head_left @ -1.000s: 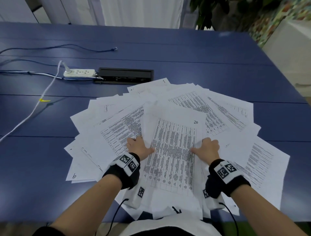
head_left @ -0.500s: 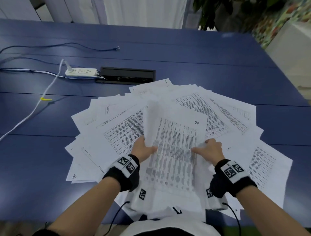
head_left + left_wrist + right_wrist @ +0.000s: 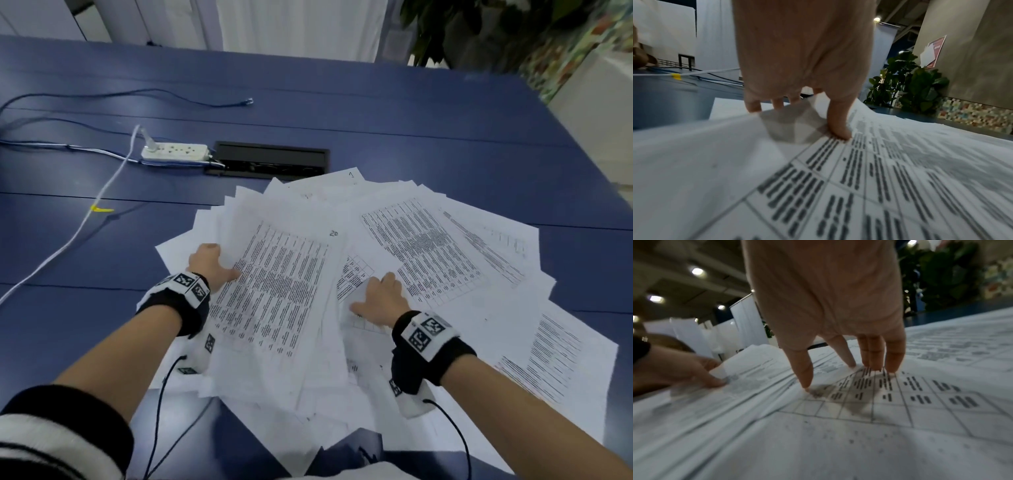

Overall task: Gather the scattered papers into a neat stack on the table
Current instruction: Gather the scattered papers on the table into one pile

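Head view, blue table [image 3: 411, 113], fanned papers [image 3: 428, 246], left hand [image 3: 209, 262] fingers gripping sheets, right hand [image 3: 380, 298] fingers spread flat.

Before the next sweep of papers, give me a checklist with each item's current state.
1. Left hand grips the gathered bundle, thumb on top, fingers under its edge: ok.
2. Right hand rests on the loose sheets with straight fingers: ok.
3. Bundle edges squared: not ok, sheets fan out unevenly.
4. All papers gathered: not ok, many sheets lie spread on the right.
5. Papers fully on the table: not ok, some overhang the near edge.
6. Power strip clear of the papers: ok.
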`<state>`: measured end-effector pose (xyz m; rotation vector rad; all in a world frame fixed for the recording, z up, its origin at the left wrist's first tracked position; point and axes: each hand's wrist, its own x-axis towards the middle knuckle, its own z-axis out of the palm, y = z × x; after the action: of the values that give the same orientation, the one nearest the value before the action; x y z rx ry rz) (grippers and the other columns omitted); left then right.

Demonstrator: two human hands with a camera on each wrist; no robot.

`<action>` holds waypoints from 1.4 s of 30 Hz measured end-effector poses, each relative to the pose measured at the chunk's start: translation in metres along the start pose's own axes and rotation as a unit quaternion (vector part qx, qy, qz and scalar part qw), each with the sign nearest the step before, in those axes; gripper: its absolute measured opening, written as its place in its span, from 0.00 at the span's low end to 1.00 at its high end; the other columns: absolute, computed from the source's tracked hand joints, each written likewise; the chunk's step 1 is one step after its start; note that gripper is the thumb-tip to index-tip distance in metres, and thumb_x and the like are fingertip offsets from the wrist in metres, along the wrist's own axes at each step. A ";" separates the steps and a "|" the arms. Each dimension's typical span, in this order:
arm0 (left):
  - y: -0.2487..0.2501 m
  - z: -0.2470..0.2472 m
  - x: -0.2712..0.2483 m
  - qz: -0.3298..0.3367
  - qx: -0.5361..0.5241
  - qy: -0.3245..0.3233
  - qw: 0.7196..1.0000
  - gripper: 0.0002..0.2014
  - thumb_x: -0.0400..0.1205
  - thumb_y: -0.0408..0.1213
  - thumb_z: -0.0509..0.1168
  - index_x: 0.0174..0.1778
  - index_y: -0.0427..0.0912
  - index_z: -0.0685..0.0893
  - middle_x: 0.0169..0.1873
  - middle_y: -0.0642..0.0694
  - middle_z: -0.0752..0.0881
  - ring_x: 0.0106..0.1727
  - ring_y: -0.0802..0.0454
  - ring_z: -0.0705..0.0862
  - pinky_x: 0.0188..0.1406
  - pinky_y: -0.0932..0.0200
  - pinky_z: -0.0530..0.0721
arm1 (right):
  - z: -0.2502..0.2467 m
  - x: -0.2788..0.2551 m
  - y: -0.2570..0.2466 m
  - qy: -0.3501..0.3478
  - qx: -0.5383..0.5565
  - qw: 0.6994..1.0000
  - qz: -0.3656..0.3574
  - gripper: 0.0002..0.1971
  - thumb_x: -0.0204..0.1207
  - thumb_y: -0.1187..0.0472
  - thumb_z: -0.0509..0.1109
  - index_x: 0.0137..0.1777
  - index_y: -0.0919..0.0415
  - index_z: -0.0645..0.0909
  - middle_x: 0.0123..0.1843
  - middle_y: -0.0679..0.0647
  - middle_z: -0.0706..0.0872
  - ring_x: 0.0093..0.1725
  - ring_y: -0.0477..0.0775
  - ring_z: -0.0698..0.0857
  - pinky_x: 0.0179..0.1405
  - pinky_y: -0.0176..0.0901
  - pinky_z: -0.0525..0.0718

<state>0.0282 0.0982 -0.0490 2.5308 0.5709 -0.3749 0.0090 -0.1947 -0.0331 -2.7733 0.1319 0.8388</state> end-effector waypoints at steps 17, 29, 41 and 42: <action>0.028 -0.005 0.004 0.091 -0.037 -0.077 0.992 0.33 0.75 0.35 0.71 0.74 0.44 0.62 0.67 0.38 0.79 0.64 0.37 0.79 0.61 0.50 0.76 | 0.003 0.010 -0.010 0.089 0.242 0.966 -0.026 0.35 0.77 0.63 0.68 0.80 0.65 0.55 0.77 0.63 0.62 0.65 0.58 0.77 0.60 0.40 0.73; 0.029 -0.039 -0.018 0.131 -0.382 -0.053 0.913 0.39 0.72 0.24 0.72 0.77 0.49 0.65 0.54 0.41 0.85 0.49 0.47 0.87 0.46 0.57 0.84 | 0.001 0.012 -0.009 -0.003 0.388 0.921 -0.023 0.38 0.75 0.41 0.66 0.76 0.68 0.64 0.54 0.56 0.79 0.48 0.49 0.82 0.61 0.51 0.79; 0.015 -0.013 -0.012 0.083 -0.087 0.071 0.990 0.14 0.77 0.32 0.67 0.60 0.37 0.83 0.61 0.38 0.82 0.59 0.42 0.80 0.59 0.54 0.76 | 0.009 0.011 -0.013 0.048 0.368 0.928 0.010 0.31 0.75 0.62 0.68 0.75 0.72 0.63 0.53 0.59 0.79 0.48 0.55 0.79 0.46 0.47 0.78; 0.017 -0.013 -0.013 0.081 -0.082 0.035 0.993 0.15 0.78 0.33 0.66 0.62 0.37 0.80 0.61 0.38 0.83 0.58 0.42 0.81 0.57 0.55 0.76 | 0.008 0.010 -0.015 0.053 0.365 0.929 0.015 0.32 0.75 0.63 0.68 0.76 0.72 0.61 0.57 0.60 0.79 0.49 0.56 0.80 0.50 0.48 0.79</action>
<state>0.0262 0.0882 -0.0259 2.4170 0.4018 -0.1737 0.0157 -0.1780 -0.0420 -2.1074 0.4133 0.4993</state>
